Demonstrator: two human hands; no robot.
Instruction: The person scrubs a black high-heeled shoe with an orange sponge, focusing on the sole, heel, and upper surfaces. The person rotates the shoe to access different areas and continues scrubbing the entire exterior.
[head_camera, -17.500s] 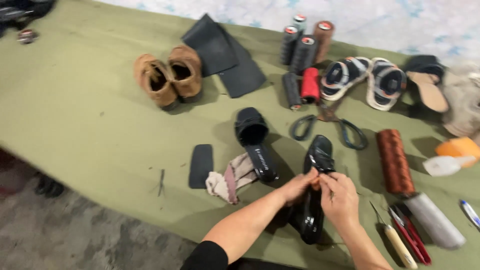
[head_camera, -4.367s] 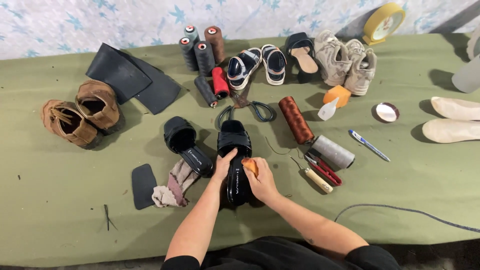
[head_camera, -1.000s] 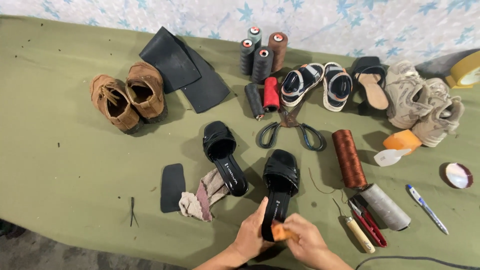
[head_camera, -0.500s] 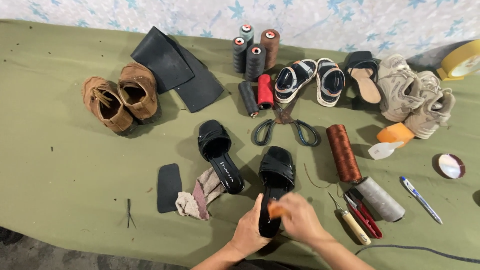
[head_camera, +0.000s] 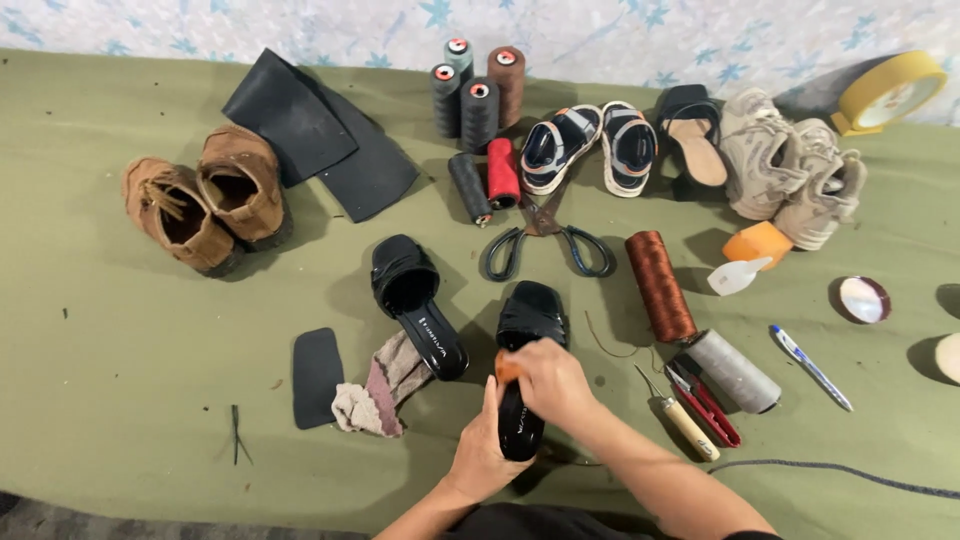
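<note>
A black slip-on sandal lies lengthwise on the green table cover near the front edge. My left hand grips its heel end from the left. Pressed onto the sandal's insole is a small orange piece, which my right hand holds. The matching black sandal lies just to the left, its heel resting on a crumpled rag.
Scissors, thread spools, a brown spool, a grey spool, an awl, red snips, a glue bottle, a pen, brown boots, rubber sheets, a black sole piece, other shoes.
My right hand has slid the orange piece up the insole from the heel toward the strap. The view has shifted slightly; the left hand still grips the heel.
</note>
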